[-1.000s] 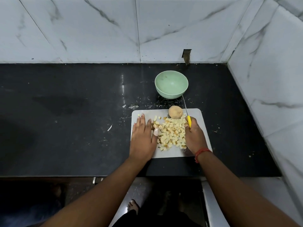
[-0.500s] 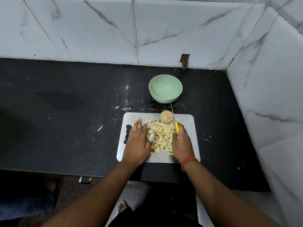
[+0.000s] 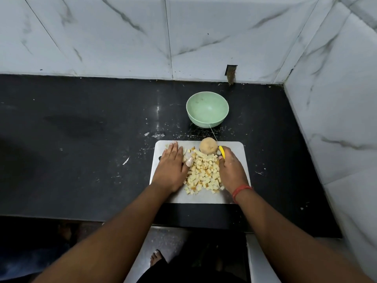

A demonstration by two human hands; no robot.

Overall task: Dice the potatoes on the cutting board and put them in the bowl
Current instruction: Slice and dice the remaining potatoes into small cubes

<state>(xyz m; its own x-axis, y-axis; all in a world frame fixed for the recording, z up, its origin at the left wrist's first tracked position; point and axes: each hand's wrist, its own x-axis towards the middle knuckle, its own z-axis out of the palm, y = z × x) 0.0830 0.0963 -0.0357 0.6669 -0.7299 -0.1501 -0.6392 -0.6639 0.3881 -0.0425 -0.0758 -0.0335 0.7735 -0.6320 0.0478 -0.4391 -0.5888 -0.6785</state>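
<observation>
Your left hand [image 3: 171,166] lies flat, fingers straight, on the cutting board [image 3: 234,193], pressed vs the left side of the diced potato pile [image 3: 204,173]. Your right hand [image 3: 231,170] grips a yellow-handled knife [image 3: 221,151] at the pile's right edge, blade pointing twd the bowl [image 3: 207,112]. Whole potato [image 3: 208,147] sits at the board's far edge. Bowl is on the black counter [image 3: 81,139] just beyond the board, no dice in it.

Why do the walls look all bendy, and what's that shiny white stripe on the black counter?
In the head view the wide-angle lens bows the tile lines and wall edges outward; the white stripe is light glaring off the glossy black counter left of the green bowl; the thin knife blade barely shows.
</observation>
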